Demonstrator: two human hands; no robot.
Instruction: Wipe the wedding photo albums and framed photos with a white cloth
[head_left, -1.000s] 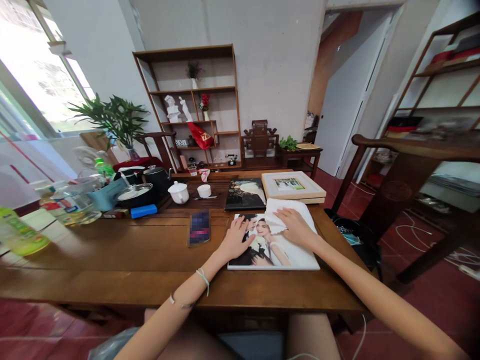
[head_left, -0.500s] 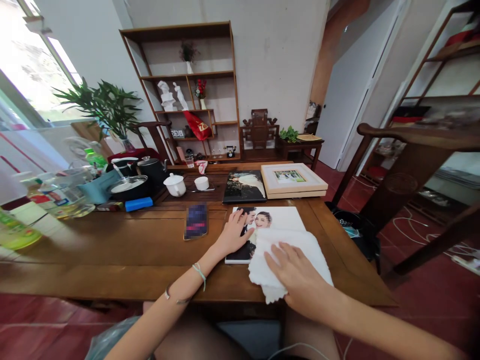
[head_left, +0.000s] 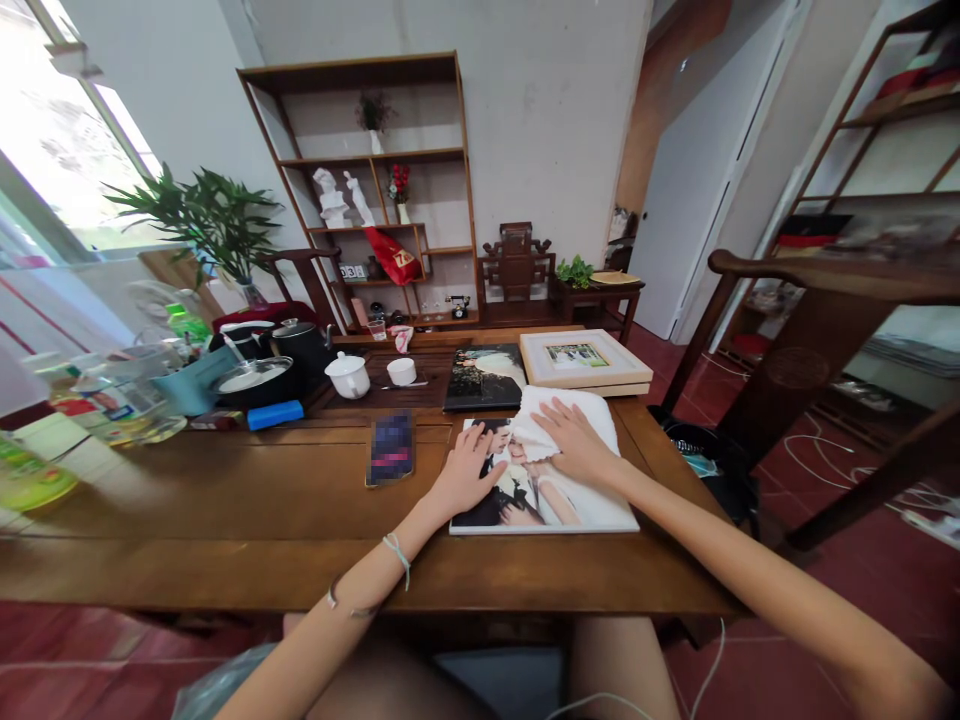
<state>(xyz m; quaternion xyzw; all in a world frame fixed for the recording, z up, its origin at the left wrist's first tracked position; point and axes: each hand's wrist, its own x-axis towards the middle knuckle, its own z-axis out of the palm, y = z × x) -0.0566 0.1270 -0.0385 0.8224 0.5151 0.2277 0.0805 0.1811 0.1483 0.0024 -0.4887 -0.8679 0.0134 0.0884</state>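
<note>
A thin photo panel (head_left: 525, 500) with a printed couple in black and white clothes lies flat on the wooden table. My left hand (head_left: 471, 468) rests on its left part, open, with fingers spread and nothing held. Under my right hand (head_left: 577, 438) is a white cloth (head_left: 600, 408), held against the panel's far right part by the palm and extended fingers. The cloth covers part of the printed faces and reaches over the panel's far edge.
Beyond the panel lie a dark photo panel (head_left: 480, 378) and stacked pale frames (head_left: 585, 360). A phone (head_left: 390, 448) is to the left. Farther left stand a white lidded cup (head_left: 347, 376), a small white bowl (head_left: 401, 372), a blue box (head_left: 275, 414), a pot and bottles. A wooden chair (head_left: 787, 350) stands right.
My right hand has moved the white cloth away from me, from the panel's near right part to its far edge, uncovering the lower print. My left hand stays in place.
</note>
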